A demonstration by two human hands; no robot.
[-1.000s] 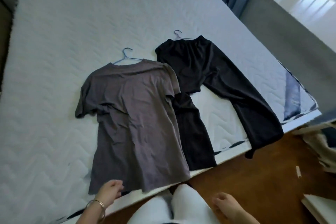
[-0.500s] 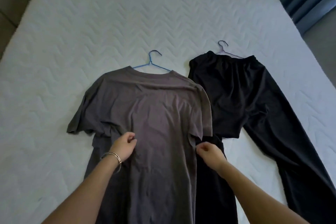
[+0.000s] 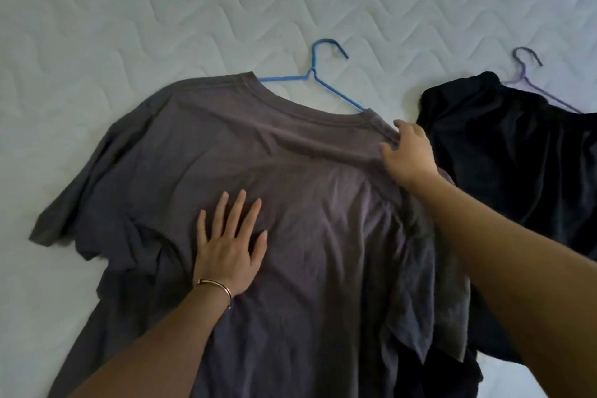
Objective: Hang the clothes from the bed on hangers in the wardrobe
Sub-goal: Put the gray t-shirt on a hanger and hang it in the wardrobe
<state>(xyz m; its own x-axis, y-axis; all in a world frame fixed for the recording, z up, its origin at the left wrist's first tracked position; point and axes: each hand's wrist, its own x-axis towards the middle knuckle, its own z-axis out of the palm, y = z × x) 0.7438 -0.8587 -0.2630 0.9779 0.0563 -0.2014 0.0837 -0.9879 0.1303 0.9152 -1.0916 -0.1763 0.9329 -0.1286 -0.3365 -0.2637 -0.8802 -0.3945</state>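
While her flat left hand (image 3: 227,247) pins the grey T-shirt (image 3: 300,203), her right hand (image 3: 407,152) pinches its shoulder, likely to admit the blue hanger (image 3: 318,81).

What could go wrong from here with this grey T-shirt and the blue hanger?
The right hand pinches the grey T-shirt at one shoulder while the left hand presses it flat; pulling might stretch the collar.
The blue hanger, partly under the neckline, could snag or drag.
The shirt overlaps the black trousers, which might come along.

Matt grey cloth T-shirt (image 3: 290,203) under the hands – quilted white mattress (image 3: 161,26), coated blue wire hanger (image 3: 319,74) beyond them.
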